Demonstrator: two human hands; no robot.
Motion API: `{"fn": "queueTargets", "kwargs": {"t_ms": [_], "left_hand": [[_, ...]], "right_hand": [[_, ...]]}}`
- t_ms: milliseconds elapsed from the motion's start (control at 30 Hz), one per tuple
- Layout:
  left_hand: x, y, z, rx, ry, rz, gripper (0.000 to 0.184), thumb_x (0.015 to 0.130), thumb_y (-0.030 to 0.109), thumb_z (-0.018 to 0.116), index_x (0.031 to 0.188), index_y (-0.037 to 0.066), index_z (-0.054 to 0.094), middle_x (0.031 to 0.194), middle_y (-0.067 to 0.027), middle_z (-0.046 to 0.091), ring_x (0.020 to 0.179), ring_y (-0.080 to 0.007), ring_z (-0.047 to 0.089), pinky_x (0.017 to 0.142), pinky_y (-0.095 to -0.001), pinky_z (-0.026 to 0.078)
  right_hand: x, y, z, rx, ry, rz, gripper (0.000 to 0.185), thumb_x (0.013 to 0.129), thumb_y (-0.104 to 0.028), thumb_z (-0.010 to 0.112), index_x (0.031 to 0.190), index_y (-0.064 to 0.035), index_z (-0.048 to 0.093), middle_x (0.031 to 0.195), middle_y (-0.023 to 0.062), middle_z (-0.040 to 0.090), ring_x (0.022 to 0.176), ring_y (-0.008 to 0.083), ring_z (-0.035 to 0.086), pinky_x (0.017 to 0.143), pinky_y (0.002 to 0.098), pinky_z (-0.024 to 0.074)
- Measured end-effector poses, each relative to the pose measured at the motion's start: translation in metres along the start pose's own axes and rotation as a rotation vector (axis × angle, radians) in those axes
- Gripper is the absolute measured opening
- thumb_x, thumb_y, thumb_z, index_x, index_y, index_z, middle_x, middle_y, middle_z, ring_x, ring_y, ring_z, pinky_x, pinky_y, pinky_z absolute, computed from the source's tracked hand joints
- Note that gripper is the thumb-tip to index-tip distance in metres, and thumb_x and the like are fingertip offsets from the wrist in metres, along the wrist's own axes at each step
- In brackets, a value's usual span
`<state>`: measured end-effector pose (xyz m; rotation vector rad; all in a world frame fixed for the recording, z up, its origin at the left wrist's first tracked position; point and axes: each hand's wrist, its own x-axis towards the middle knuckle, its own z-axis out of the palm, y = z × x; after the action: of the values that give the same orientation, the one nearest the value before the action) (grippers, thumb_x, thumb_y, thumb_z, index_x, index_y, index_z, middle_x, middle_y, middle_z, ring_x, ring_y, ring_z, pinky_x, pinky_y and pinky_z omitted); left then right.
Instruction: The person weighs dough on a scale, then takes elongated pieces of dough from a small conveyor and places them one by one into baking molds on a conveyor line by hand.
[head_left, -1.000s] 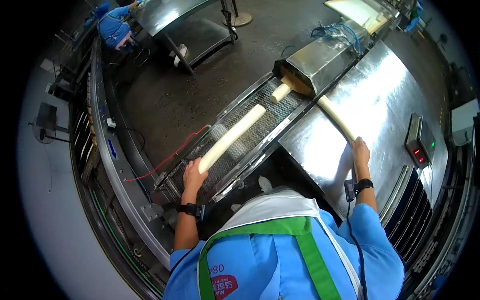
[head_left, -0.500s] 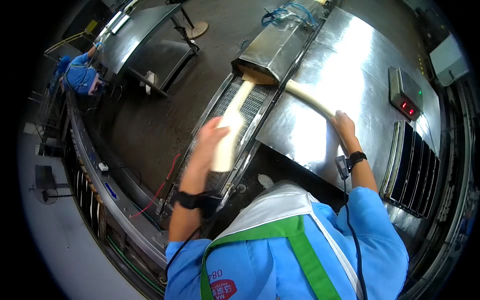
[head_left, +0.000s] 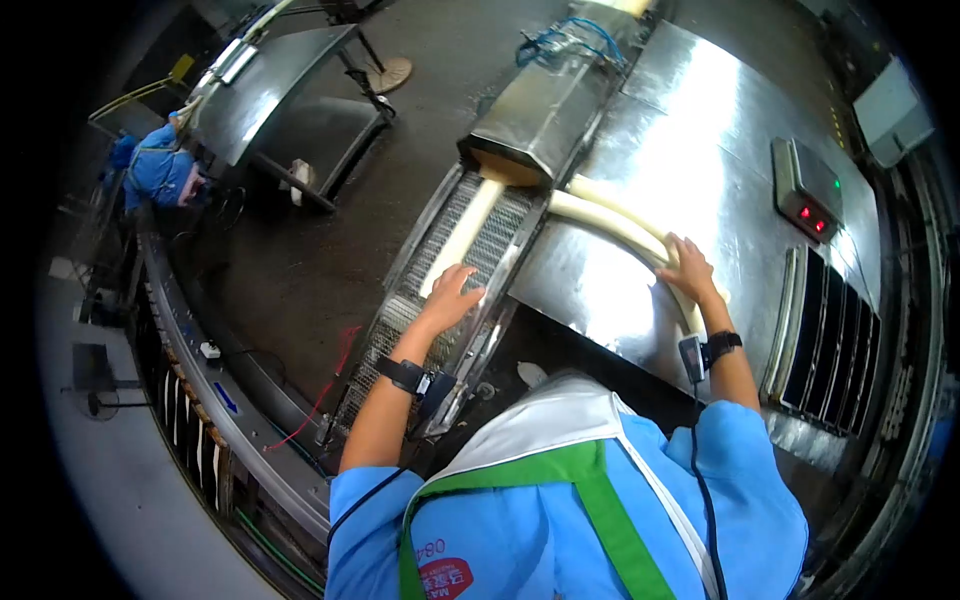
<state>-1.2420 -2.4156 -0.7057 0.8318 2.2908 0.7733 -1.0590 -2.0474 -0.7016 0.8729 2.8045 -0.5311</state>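
Observation:
A long pale dough strip comes out of the metal housing and lies along the mesh conveyor belt. My left hand is at its near end, fingers apart, with nothing visible gripped. On the steel table to the right, two dough ropes curve side by side towards me. Spread over them is my right hand, its fingers apart and touching the dough. The near ends of the ropes are partly hidden by my right hand and wrist.
The metal housing straddles the conveyor ahead. On the steel table stand a scale with a red display and a rack of dark slots. A co-worker in blue is at the far left.
My left hand was blurred over the belt with dough at it; now it is open lower on the belt. A second rope now lies beside the first on the table, under my right hand.

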Motion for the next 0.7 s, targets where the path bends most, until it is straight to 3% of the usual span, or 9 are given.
{"fn": "queueTargets", "kwargs": {"t_ms": [133, 200, 233, 333, 367, 400, 567, 700], "left_hand": [[-0.014, -0.037, 0.002, 0.230, 0.238, -0.116, 0.056, 0.072, 0.034, 0.054, 0.119, 0.007, 0.037, 0.128, -0.0138, 0.025, 0.116, -0.0319, 0.025, 0.093, -0.0412, 0.025], [-0.014, -0.058, 0.009, 0.253, 0.316, -0.158, 0.065, 0.067, 0.033, 0.059, 0.121, 0.011, 0.031, 0.128, -0.0135, 0.024, 0.117, -0.0320, 0.022, 0.092, -0.0474, 0.025], [-0.020, -0.045, 0.003, 0.260, 0.280, -0.256, 0.067, 0.065, 0.032, 0.059, 0.122, 0.011, 0.029, 0.127, -0.0137, 0.025, 0.117, -0.0323, 0.021, 0.091, -0.0487, 0.024], [-0.022, -0.058, 0.006, 0.236, 0.291, -0.288, 0.066, 0.066, 0.029, 0.059, 0.121, 0.011, 0.029, 0.125, -0.0137, 0.027, 0.117, -0.0323, 0.022, 0.091, -0.0493, 0.021], [-0.022, -0.064, 0.008, 0.250, 0.281, -0.323, 0.065, 0.066, 0.029, 0.059, 0.121, 0.011, 0.029, 0.124, -0.0138, 0.028, 0.116, -0.0321, 0.022, 0.091, -0.0494, 0.020], [-0.020, -0.062, 0.008, 0.266, 0.265, -0.364, 0.065, 0.066, 0.029, 0.059, 0.121, 0.010, 0.029, 0.123, -0.0138, 0.029, 0.116, -0.0320, 0.023, 0.091, -0.0496, 0.020], [-0.017, -0.073, 0.020, 0.303, 0.341, -0.406, 0.058, 0.067, 0.027, 0.060, 0.114, 0.008, 0.033, 0.116, -0.0131, 0.036, 0.109, -0.0319, 0.031, 0.088, -0.0482, 0.025], [-0.031, -0.066, 0.015, 0.283, 0.304, -0.437, 0.060, 0.069, 0.024, 0.058, 0.119, 0.009, 0.030, 0.118, -0.0162, 0.032, 0.110, -0.0334, 0.028, 0.088, -0.0490, 0.024]], "right_hand": [[0.021, -0.027, 0.008, -0.054, -0.035, 0.098, 0.068, 0.062, -0.035, 0.065, 0.119, -0.0189, 0.033, 0.119, 0.0175, 0.035, 0.109, 0.0348, 0.034, 0.085, 0.0520, 0.0313], [0.039, -0.023, 0.029, -0.134, 0.027, -0.019, 0.073, 0.063, -0.042, 0.063, 0.123, -0.0176, 0.029, 0.119, 0.0188, 0.035, 0.111, 0.0363, 0.033, 0.087, 0.0523, 0.0286], [0.047, -0.032, 0.031, -0.142, 0.078, -0.019, 0.075, 0.062, -0.043, 0.063, 0.124, -0.0167, 0.028, 0.117, 0.0187, 0.037, 0.109, 0.0361, 0.034, 0.087, 0.0521, 0.0280], [0.057, -0.057, 0.036, -0.125, 0.150, -0.043, 0.081, 0.059, -0.043, 0.066, 0.124, -0.0142, 0.027, 0.109, 0.0162, 0.043, 0.102, 0.0332, 0.040, 0.086, 0.0505, 0.0285], [0.067, -0.055, 0.049, -0.239, 0.233, -0.060, 0.081, 0.058, -0.048, 0.064, 0.124, -0.0165, 0.027, 0.099, 0.0121, 0.047, 0.094, 0.0275, 0.045, 0.076, 0.0465, 0.0338], [0.068, -0.052, 0.050, -0.233, 0.252, -0.056, 0.081, 0.058, -0.048, 0.064, 0.124, -0.0165, 0.027, 0.099, 0.0121, 0.047, 0.094, 0.0275, 0.045, 0.076, 0.0465, 0.0338], [0.078, -0.029, 0.044, -0.197, 0.215, -0.071, 0.078, 0.060, -0.036, 0.067, 0.124, -0.0186, 0.026, 0.103, 0.0096, 0.044, 0.098, 0.0271, 0.042, 0.078, 0.0494, 0.0332], [0.081, -0.012, 0.026, -0.146, 0.129, -0.039, 0.080, 0.059, -0.031, 0.069, 0.125, -0.0172, 0.025, 0.111, 0.0116, 0.040, 0.104, 0.0305, 0.038, 0.083, 0.0506, 0.0319]]}}
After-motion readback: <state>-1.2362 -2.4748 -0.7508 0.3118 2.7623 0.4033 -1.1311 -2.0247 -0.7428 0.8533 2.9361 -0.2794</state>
